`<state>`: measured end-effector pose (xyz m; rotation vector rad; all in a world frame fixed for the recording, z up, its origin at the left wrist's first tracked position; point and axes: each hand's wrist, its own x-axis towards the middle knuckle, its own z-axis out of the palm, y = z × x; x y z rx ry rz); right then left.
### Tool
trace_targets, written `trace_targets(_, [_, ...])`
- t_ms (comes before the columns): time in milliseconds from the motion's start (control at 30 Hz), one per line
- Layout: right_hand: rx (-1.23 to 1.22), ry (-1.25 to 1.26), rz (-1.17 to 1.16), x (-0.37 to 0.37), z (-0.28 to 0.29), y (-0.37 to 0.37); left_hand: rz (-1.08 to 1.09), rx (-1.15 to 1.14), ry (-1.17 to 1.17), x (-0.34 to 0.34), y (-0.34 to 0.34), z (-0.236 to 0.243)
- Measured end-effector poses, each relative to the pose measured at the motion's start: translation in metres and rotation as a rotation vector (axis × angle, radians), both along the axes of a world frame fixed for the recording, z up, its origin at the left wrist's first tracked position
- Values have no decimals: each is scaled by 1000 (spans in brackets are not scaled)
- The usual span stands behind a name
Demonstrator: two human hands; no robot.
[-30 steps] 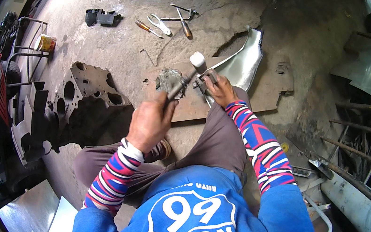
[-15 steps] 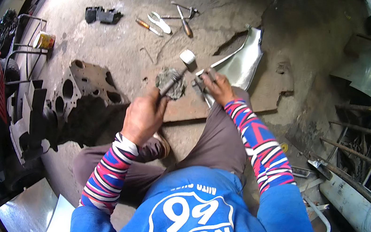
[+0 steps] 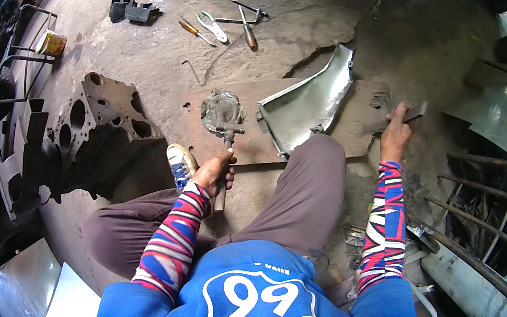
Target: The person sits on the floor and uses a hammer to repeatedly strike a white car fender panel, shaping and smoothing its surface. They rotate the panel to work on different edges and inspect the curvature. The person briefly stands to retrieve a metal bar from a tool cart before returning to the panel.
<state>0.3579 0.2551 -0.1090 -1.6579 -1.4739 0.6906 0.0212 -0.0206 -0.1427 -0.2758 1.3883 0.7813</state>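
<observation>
My left hand is wrapped round the handle of a hammer, whose metal head lies over a grey, crumpled-looking round piece. Out to the right, my right hand grips a dark metal block, held away from the other pieces. Between the hands, a curved, pale metal panel with bent edges rests partly on a flat rusty plate. Neither hand touches the panel.
Beyond the plate lie pliers, two screwdrivers and a bent metal rod, with a black part to their left. An engine block stands at the left. Metal racking and sheet metal line the right.
My right hand has swung away from the panel to the right with the block. My left hand has lowered the hammer toward me, over the round piece.
</observation>
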Motion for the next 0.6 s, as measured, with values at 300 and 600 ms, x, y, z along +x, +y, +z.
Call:
trace_targets(300, [-299, -413, 307, 28, -97, -39, -396, -66, 1044, 43, -5, -104])
trace_targets(600, [-194, -513, 330, -45, -104, 0, -132, 78, 456, 43, 102, -130])
